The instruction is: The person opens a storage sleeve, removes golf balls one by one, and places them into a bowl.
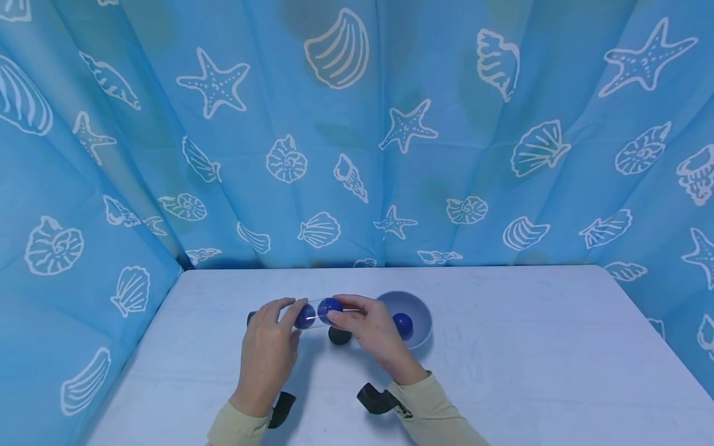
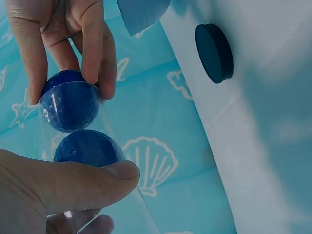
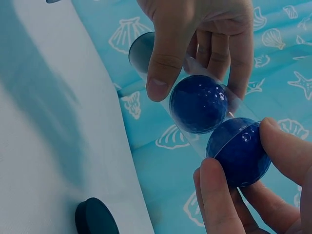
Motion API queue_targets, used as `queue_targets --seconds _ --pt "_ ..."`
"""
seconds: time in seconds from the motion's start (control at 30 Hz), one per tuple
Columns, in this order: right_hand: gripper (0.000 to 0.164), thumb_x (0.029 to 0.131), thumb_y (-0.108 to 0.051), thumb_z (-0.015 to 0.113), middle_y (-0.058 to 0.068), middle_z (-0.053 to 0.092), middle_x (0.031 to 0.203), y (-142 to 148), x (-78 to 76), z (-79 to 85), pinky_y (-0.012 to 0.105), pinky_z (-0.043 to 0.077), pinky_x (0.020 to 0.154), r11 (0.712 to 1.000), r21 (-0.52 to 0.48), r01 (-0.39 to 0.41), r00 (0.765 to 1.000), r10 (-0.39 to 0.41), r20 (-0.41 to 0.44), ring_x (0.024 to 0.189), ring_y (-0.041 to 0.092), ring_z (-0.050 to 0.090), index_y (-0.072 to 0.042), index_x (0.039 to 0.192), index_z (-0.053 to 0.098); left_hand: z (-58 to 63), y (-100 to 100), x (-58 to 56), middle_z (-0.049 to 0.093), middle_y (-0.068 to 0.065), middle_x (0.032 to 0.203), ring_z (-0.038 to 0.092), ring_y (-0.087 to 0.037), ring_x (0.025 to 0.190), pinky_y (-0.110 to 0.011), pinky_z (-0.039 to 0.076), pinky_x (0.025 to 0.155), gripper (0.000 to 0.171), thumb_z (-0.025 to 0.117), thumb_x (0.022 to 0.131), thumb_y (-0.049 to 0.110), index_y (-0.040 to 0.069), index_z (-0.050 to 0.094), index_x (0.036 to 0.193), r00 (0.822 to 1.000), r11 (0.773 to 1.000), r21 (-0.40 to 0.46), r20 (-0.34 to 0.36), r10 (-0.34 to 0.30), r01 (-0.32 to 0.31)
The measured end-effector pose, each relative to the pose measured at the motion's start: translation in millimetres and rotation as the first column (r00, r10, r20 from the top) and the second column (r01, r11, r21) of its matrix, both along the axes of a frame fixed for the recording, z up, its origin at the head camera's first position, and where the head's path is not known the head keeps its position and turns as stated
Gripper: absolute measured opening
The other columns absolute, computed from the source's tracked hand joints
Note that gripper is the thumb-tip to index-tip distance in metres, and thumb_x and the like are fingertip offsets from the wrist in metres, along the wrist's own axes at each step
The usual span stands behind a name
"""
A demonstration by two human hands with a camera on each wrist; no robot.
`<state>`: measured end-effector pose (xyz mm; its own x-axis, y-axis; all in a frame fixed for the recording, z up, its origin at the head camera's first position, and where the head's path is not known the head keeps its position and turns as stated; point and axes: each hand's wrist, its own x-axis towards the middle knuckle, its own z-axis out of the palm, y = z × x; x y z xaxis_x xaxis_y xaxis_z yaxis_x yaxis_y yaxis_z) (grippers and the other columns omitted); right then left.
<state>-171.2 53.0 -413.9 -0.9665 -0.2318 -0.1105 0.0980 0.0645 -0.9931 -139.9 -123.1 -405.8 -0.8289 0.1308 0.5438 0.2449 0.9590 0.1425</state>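
In the head view my left hand [image 1: 266,347] grips a clear tube [image 1: 317,321] around its side, thumb and fingers on opposite walls. One blue ball [image 3: 199,104] sits inside the tube near the left thumb. A second blue ball [image 3: 240,152] is partly in the tube's open end and touches or nearly touches the first. My right hand [image 1: 379,328] pinches that second ball between thumb and fingertips. A dark cap [image 3: 141,51] closes the tube's far end. The tube is held tilted above the table.
A loose black round cap [image 1: 339,336] lies on the white table [image 1: 519,359] below the tube. Just behind the right hand stands a grey-blue bowl [image 1: 423,305] with another blue ball [image 1: 403,324] in it. A blue shell-patterned curtain [image 1: 357,124] hangs behind the table and along its sides.
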Motion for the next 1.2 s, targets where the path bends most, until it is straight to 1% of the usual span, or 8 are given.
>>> queue_targets --seconds 0.17,0.23,0.3,0.47,0.57,0.73,1.0,1.2 --pt "0.045 0.085 -0.027 0.067 0.007 0.064 0.111 0.7 7.4 16.4 0.038 0.048 0.092 1.000 0.030 0.011 1.000 -0.011 -0.004 0.097 0.017 0.064 -0.011 0.126 0.057 -0.1 0.8 0.2 0.060 -0.012 0.115 0.054 -0.029 0.110 -0.047 0.043 0.096 0.054 0.082 0.068 0.007 0.013 0.062 0.118 1.000 1.000 0.005 0.007 0.010 -0.010" --pt "0.046 0.085 -0.028 0.067 0.008 0.064 0.112 1.2 9.1 19.7 0.037 0.048 0.091 0.999 0.040 0.014 1.000 -0.013 -0.016 0.098 0.018 0.063 -0.011 0.126 0.057 -0.4 0.8 0.2 0.060 -0.012 0.115 0.054 -0.029 0.110 -0.047 0.043 0.096 0.055 0.082 0.068 0.007 0.013 0.062 0.118 1.000 1.000 0.005 0.007 0.012 -0.012" --pt "0.046 0.085 -0.029 0.067 0.007 0.063 0.112 2.0 8.3 17.9 0.037 0.048 0.091 0.999 0.040 0.016 1.000 -0.015 -0.023 0.099 0.017 0.063 -0.013 0.126 0.057 -0.9 0.7 0.1 0.060 -0.012 0.115 0.054 -0.029 0.110 -0.047 0.043 0.096 0.056 0.082 0.068 0.007 0.013 0.061 0.119 1.000 1.000 0.008 0.010 0.012 -0.012" --pt "0.050 0.080 -0.040 0.069 0.002 0.064 0.111 4.1 1.7 4.0 0.035 0.049 0.090 0.998 0.050 0.027 0.999 -0.026 -0.030 0.100 0.015 0.062 -0.020 0.125 0.058 -1.5 -0.1 -0.3 0.059 -0.012 0.115 0.054 -0.030 0.109 -0.047 0.044 0.094 0.058 0.082 0.068 0.008 0.014 0.060 0.121 1.000 1.000 0.016 0.013 0.008 -0.008" --pt "0.053 0.078 -0.044 0.070 0.001 0.064 0.111 5.3 -0.9 -0.1 0.035 0.050 0.089 0.998 0.059 0.035 0.999 -0.033 -0.033 0.099 0.014 0.062 -0.022 0.124 0.058 -1.5 -0.3 -0.7 0.060 -0.012 0.114 0.055 -0.029 0.108 -0.047 0.045 0.094 0.058 0.082 0.067 0.007 0.014 0.060 0.121 1.000 1.000 0.019 0.012 0.004 -0.004" --pt "0.053 0.077 -0.046 0.070 0.000 0.064 0.111 7.6 -2.8 0.4 0.033 0.050 0.088 0.997 0.066 0.047 0.998 -0.045 -0.037 0.099 0.013 0.062 -0.023 0.123 0.059 -2.0 -0.4 -0.4 0.060 -0.013 0.115 0.056 -0.030 0.107 -0.047 0.045 0.093 0.060 0.082 0.068 0.007 0.015 0.059 0.122 1.000 1.000 0.013 0.014 0.010 -0.010" --pt "0.053 0.077 -0.046 0.071 0.001 0.063 0.112 13.9 -4.4 4.8 0.030 0.051 0.086 0.994 0.078 0.072 0.995 -0.066 -0.073 0.099 0.014 0.062 -0.022 0.123 0.059 -3.5 -0.2 -0.1 0.059 -0.013 0.117 0.055 -0.031 0.108 -0.047 0.045 0.093 0.061 0.082 0.068 0.008 0.016 0.058 0.123 1.000 1.000 0.010 0.022 0.011 -0.011" --pt "0.052 0.076 -0.046 0.071 -0.002 0.063 0.112 19.0 -6.3 7.7 0.032 0.051 0.086 0.983 0.144 0.116 0.989 -0.100 -0.111 0.102 0.014 0.060 -0.024 0.121 0.060 -4.5 0.1 -1.4 0.059 -0.012 0.116 0.056 -0.030 0.107 -0.047 0.046 0.092 0.062 0.083 0.067 0.008 0.016 0.058 0.123 1.000 1.000 0.020 0.016 0.010 -0.011"
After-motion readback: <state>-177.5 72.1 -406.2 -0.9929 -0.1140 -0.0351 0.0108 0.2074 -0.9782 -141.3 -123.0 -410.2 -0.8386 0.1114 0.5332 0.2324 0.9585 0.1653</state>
